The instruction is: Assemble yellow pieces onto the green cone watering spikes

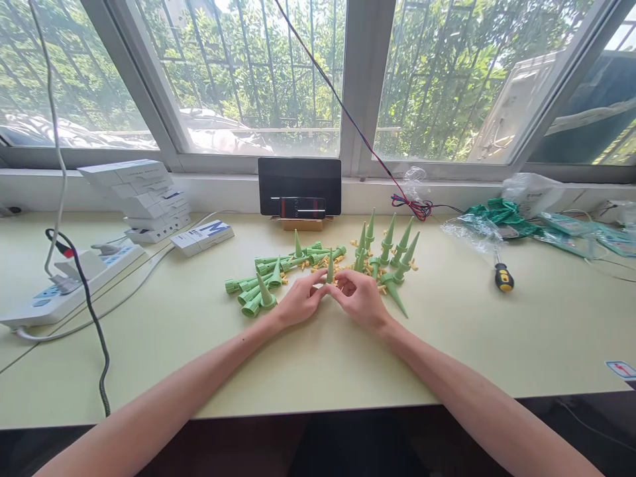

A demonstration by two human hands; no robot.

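Between my two hands a green cone-shaped spike [330, 266] stands point up; its base is hidden by fingers. My left hand [302, 298] is closed on it from the left, fingertips at its lower part. My right hand [358, 297] is closed on it from the right, thumb and fingertips near the base. Left of my hands lie several green ribbed tubes [251, 308] and a few loose green cones [265, 291]. At the right stand several green spikes [387, 240] with yellow pieces on them. Small yellow parts [342, 260] lie behind my hands.
A dark tablet [299, 177] and a phone [302, 208] lean at the window. Stacked white boxes [154, 199], a single box [203, 237] and a power strip [69, 285] are left. A screwdriver [503, 277], coiled wires [417, 208] and green bags [501, 215] lie right.
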